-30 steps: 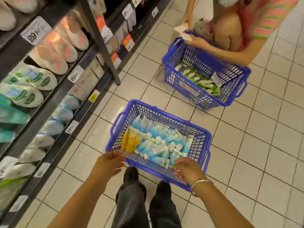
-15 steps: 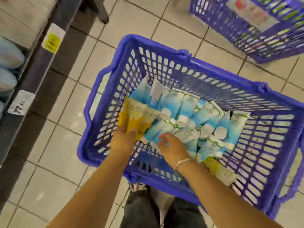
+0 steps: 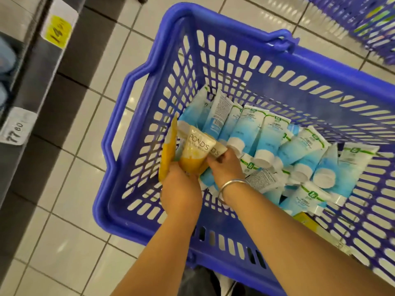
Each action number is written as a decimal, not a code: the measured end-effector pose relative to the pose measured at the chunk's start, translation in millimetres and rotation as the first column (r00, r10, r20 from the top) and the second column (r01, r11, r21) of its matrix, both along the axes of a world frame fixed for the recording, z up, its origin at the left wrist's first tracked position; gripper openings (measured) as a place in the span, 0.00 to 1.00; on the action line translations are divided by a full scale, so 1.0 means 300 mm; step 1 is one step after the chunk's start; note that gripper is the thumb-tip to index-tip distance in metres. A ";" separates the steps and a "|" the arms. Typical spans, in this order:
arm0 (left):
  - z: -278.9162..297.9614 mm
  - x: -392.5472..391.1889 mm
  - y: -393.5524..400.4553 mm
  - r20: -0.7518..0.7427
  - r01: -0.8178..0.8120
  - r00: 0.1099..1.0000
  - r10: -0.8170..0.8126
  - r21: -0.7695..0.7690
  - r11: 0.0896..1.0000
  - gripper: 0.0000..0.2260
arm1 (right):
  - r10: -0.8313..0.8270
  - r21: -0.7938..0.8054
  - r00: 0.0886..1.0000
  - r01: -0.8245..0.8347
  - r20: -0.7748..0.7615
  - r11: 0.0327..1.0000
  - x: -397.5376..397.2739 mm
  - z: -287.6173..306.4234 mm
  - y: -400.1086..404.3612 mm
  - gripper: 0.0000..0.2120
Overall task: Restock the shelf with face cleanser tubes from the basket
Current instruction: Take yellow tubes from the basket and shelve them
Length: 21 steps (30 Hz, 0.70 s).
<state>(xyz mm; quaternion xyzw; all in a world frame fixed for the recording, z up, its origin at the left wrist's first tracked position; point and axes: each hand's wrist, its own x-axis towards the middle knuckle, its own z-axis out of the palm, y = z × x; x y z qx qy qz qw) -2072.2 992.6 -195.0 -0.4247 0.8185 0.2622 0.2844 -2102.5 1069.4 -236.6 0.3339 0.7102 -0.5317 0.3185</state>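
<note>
A blue plastic basket (image 3: 119,133) stands on the tiled floor and holds several light blue cleanser tubes (image 3: 271,133) with white caps. At its left side my left hand (image 3: 181,191) grips a bunch of yellow and cream tubes (image 3: 194,152), raised above the basket floor. My right hand (image 3: 226,167), with a metal bangle on the wrist, pinches another cream tube (image 3: 218,151) against that bunch. One more yellow tube (image 3: 304,218) lies near the basket's near wall beside my right forearm.
The dark shelf edge (image 3: 32,99) runs down the left, with a yellow price tag (image 3: 58,28) and a white price tag (image 3: 17,129). A second blue basket (image 3: 372,20) sits at the top right. My dark trousers (image 3: 205,283) show at the bottom.
The view has dropped much closer to the basket. Both hands went in; the left now has the yellow tubes lifted up, and the right has come over to pinch a cream tube.
</note>
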 end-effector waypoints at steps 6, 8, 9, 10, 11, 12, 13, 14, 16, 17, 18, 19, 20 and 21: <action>-0.005 -0.007 0.000 0.022 0.142 0.990 -0.142 -0.046 0.989 0.17 | 0.042 0.011 0.993 -0.042 -0.109 0.999 0.021 0.003 0.023 0.12; -0.010 -0.010 0.005 0.008 0.197 0.980 -0.197 -0.014 0.980 0.19 | -0.012 0.009 0.989 0.014 -0.146 1.000 0.027 0.020 0.059 0.13; -0.014 -0.010 0.008 0.003 0.199 0.980 -0.199 0.003 0.980 0.20 | -0.058 0.003 0.986 0.060 -0.155 0.998 0.032 0.033 0.078 0.12; -0.019 -0.010 0.011 -0.001 0.187 0.982 -0.187 0.013 0.982 0.21 | -0.101 -0.011 0.981 0.101 -0.166 0.995 0.038 0.048 0.099 0.11; -0.023 -0.012 0.013 -0.006 0.173 0.985 -0.173 0.011 0.985 0.22 | -0.133 -0.033 0.974 0.130 -0.182 0.991 0.045 0.065 0.120 0.10; -0.027 -0.015 0.015 -0.011 0.163 0.987 -0.163 0.006 0.987 0.22 | -0.155 -0.053 0.966 0.147 -0.207 0.988 0.052 0.082 0.140 0.08; -0.029 -0.017 0.019 -0.022 0.155 0.988 -0.155 0.005 0.988 0.22 | -0.168 -0.067 0.958 0.157 -0.234 0.985 0.058 0.098 0.159 0.06; -0.030 -0.017 0.024 -0.041 0.145 0.989 -0.144 0.012 0.989 0.20 | -0.180 -0.076 0.949 0.166 -0.260 0.983 0.063 0.114 0.181 0.05; -0.030 -0.012 0.032 -0.065 0.142 0.988 -0.140 0.025 0.990 0.18 | -0.218 -0.094 0.932 0.199 -0.290 0.975 0.066 0.147 0.223 0.06; -0.030 -0.009 0.033 -0.055 0.154 0.987 -0.153 0.021 0.988 0.17 | -0.241 -0.109 0.925 0.218 -0.293 0.970 0.065 0.162 0.245 0.07; -0.031 -0.009 0.032 -0.032 0.175 0.984 -0.175 0.012 0.984 0.15 | -0.263 -0.127 0.920 0.235 -0.291 0.964 0.063 0.173 0.266 0.06; -0.033 -0.009 0.030 -0.010 0.203 0.979 -0.203 0.007 0.979 0.14 | -0.282 -0.144 0.915 0.250 -0.289 0.957 0.063 0.183 0.286 0.06; -0.037 -0.010 0.028 0.008 0.240 0.971 -0.240 0.013 0.971 0.15 | -0.301 -0.153 0.910 0.267 -0.286 0.952 0.064 0.193 0.305 0.05; -0.042 -0.012 0.027 0.026 0.288 0.957 -0.289 0.029 0.957 0.18 | -0.324 -0.158 0.905 0.290 -0.276 0.944 0.068 0.199 0.323 0.05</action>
